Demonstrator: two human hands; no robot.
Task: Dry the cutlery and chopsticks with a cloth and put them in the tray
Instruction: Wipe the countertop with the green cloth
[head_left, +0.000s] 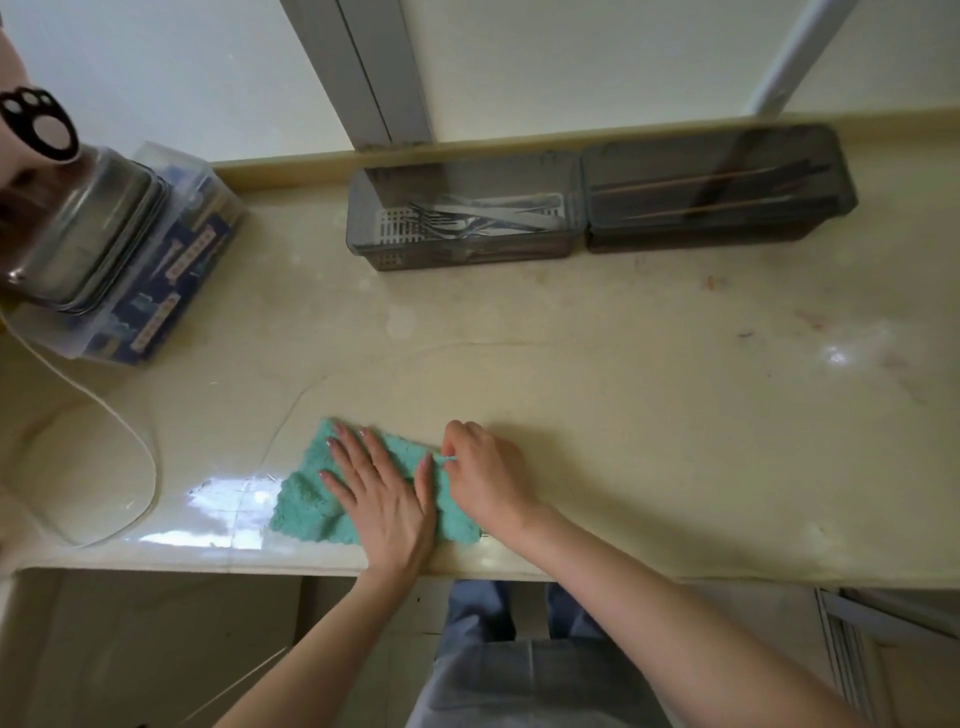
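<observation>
At six o'clock on the glossy cream stone counter, the teal terry cloth is lying spread near the front edge, and both hands are working on it. The left hand is pressing down on the middle of the cloth with fingers straight and splayed, gripping nothing. The right hand, at the cloth's three o'clock edge, is pinching a bit of fabric between thumb and curled fingers. Whether any cutlery is lying hidden under the cloth I cannot tell; none is showing loose on the counter. At twelve o'clock, against the back ledge, the dark grey translucent plastic tray is holding steel forks and spoons on a white slotted insert. Touching it at one o'clock, a second dark grey plastic tray is holding pale wooden chopsticks. Judging from this, the drying and loading are looking nearly or wholly done, and the step in hand is smoothing or folding the cloth. The next move is probably calling for the right hand to draw its pinched edge across while the left is pinning the rest. At nine to ten o'clock a stack of steel lidded containers is sitting on a clear plastic box of blue packets, and a white cable is looping at eight o'clock, apart from the cloth; none of these is lying between the cloth and the trays
</observation>
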